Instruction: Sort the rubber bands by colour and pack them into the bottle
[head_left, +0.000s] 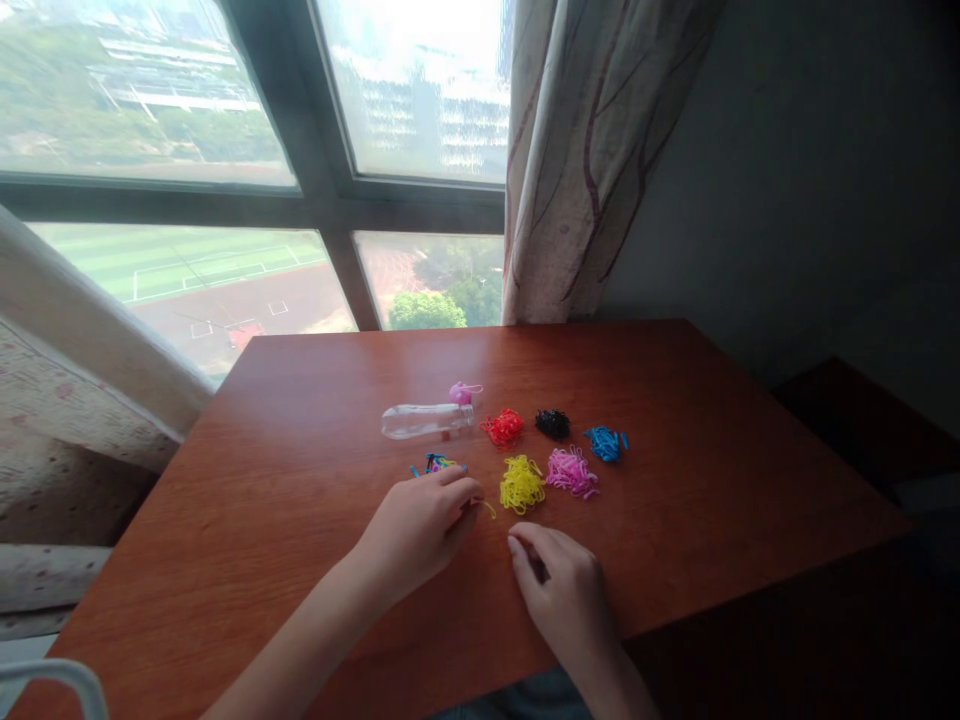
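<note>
On the reddish wooden table (pixel 300 420) lie small piles of rubber bands sorted by colour: red (pixel 503 427), black (pixel 553 423), blue (pixel 604 443), pink (pixel 571 471) and yellow (pixel 521 484). A mixed pile (pixel 437 463) sits just beyond my left hand (pixel 420 528), whose fingers are pinched on a yellow band (pixel 489 509) beside the yellow pile. My right hand (pixel 559 585) rests on the table below the yellow pile, fingers curled with the fingertips down; nothing shows in it. A clear plastic bottle (pixel 424 420) lies on its side, its pink cap (pixel 462 392) near it.
A window (pixel 225 150) and a patterned curtain (pixel 585 160) stand behind the table. A dark wall is at the right, with a lower dark surface (pixel 862 420) beside the table. A cushioned seat (pixel 52 420) is on the left, and a white curved rim (pixel 52 680) at the bottom left.
</note>
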